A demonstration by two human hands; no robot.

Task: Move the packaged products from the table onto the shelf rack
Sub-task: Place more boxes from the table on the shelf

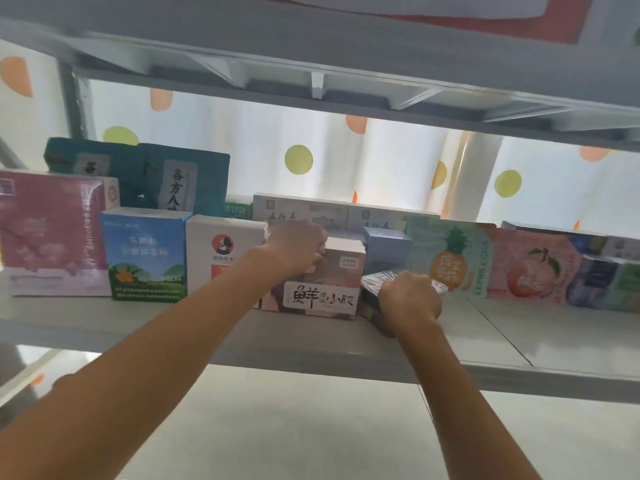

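A pink box (325,292) with large black characters stands on the grey shelf (519,341) of the rack. My left hand (298,244) grips its top left corner from above. Just to its right, my right hand (410,299) is closed on a shiny wrapped dark box (372,289) that lies tilted on the shelf. Both forearms reach up from below. Most of the wrapped box is hidden by my right hand.
Packages fill the shelf: a pink box (52,233), a blue-green box (145,254) and a white box (221,244) on the left, a pineapple pouch (450,258) and a peach pouch (530,265) on the right. An upper shelf (311,46) hangs close overhead.
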